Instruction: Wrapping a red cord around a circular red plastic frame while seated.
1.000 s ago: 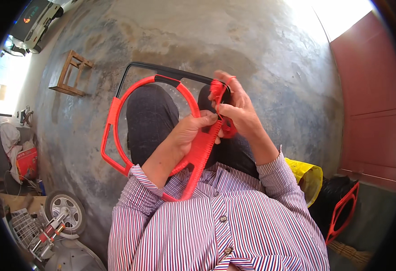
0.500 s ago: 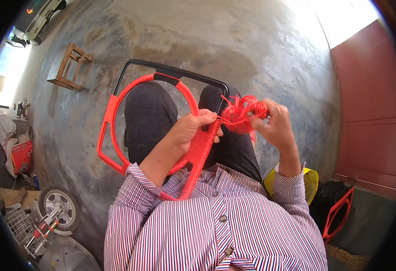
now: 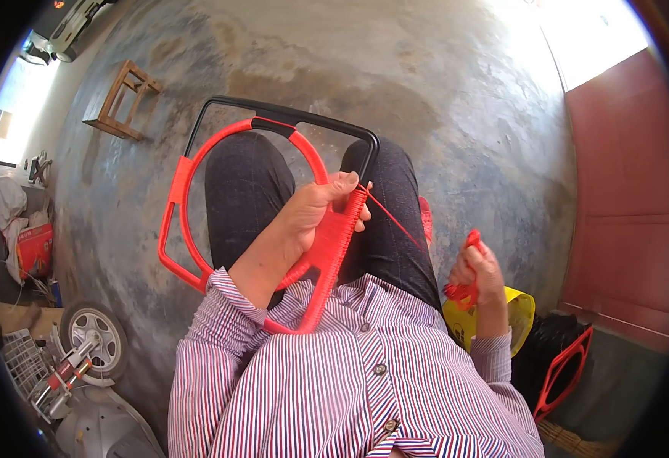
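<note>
The left hand (image 3: 304,214) grips a black frame (image 3: 311,118), largely wrapped in red cord (image 3: 180,181), over 2 dark-trousered legs (image 3: 244,183). A straight red strand (image 3: 395,218) runs from it toward the right hand (image 3: 483,273), curled round a red bundle (image 3: 463,293). A wooden stool (image 3: 118,99) stands beyond.

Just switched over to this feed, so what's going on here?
A person in a striped shirt has a black frame, partly wound in red, over their dark-trousered legs. The left hand grips the frame where the red winding meets bare black. The right hand, out to the right, clutches a bundle of red cord. A thin red strand runs from the frame toward that hand, blurring partway. The frame's far side is bare black.
</note>
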The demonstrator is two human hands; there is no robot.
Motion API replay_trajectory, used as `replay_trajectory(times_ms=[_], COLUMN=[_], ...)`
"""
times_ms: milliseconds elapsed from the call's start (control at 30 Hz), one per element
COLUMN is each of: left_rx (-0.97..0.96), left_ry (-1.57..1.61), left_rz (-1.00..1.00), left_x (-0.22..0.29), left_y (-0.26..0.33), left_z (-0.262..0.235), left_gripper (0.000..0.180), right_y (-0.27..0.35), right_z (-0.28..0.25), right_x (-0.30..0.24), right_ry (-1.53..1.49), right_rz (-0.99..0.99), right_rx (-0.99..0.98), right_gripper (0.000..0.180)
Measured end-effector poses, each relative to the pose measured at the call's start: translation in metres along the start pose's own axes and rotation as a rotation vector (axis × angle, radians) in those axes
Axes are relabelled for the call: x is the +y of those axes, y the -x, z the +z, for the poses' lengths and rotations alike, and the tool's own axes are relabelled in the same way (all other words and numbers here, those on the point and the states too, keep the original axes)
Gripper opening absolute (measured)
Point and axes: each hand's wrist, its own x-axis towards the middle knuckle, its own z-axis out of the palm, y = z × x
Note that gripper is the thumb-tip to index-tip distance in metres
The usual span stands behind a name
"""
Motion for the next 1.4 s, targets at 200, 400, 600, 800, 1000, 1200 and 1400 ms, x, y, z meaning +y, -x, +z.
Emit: replay_trajectory(times_ms=[200, 400, 600, 800, 1000, 1200, 1400], left_rx=[0.005, 0.048, 0.059, -0.046, -0.152, -0.19, -0.198], left_ry=[-0.011, -0.012, -0.102, -0.011, 0.078, 0.141, 0.146], left_rz=[0.005, 0.097, 0.446, 0.402, 0.299, 0.196, 0.152], left_x=[-0.004, -0.012, -0.016, -0.014, -0.011, -0.014, -0.013], left_y=[-0.004, -0.003, 0.002, 0.002, 0.001, -0.002, -0.003], left_z=[0.001, 0.003, -0.004, 0.006, 0.004, -0.001, -0.004], left_gripper=[0.011, 0.021, 0.058, 0.071, 0.065, 0.051, 0.051], right_y=[-0.06, -0.075, -0.096, -0.107, -0.11, -0.089, -0.081], right_z=[-0.061, 0.061, 0.15, 0.174, 0.141, 0.108, 0.127], right_x=[0.038, -0.04, -0.093, -0.081, -0.071, -0.055, -0.031], right_ry=[-0.403, -0.207, 0.901, 1.427, 0.867, 0.686, 1.245], right_rz=[-0.072, -0.148, -0.379, -0.427, -0.643, -0.497, -0.641], right_rx=[0.269, -0.14, -0.17, -0.071, -0.082, 0.103, 0.04], right_gripper=[0.015, 0.035, 0.028, 0.033, 0.032, 0.028, 0.031])
